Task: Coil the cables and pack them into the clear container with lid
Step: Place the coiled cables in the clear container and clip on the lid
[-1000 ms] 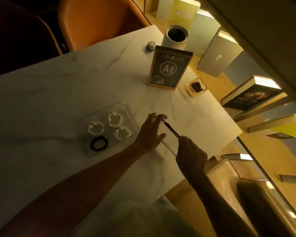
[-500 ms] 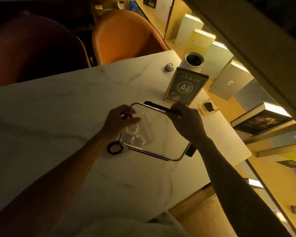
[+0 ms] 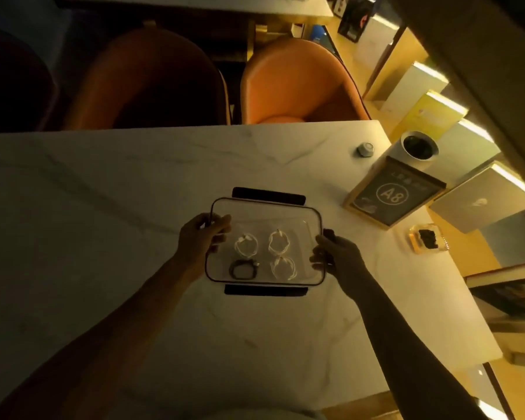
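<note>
Pinching the clear lid (image 3: 264, 219) by its short edges, left hand (image 3: 199, 241) and right hand (image 3: 335, 256), I hold it over the container (image 3: 311, 283) of coiled cables (image 3: 278, 241) at mid-frame; it seems light, stiff and slippery, so edges grip best.

A clear rectangular lid (image 3: 288, 213) with a thin dark rim and a dark clip flap on its far and near long edges lies level over the clear container (image 3: 311, 237) on the table. Through the lid four small coiled cables show in two rows: a white coil (image 3: 245, 245) at the far left, a white coil (image 3: 279, 241) at the far right, a black coil (image 3: 242, 270) at the near left, and a white coil (image 3: 283, 267) at the near right. The two right-hand coils nearly touch.
</note>
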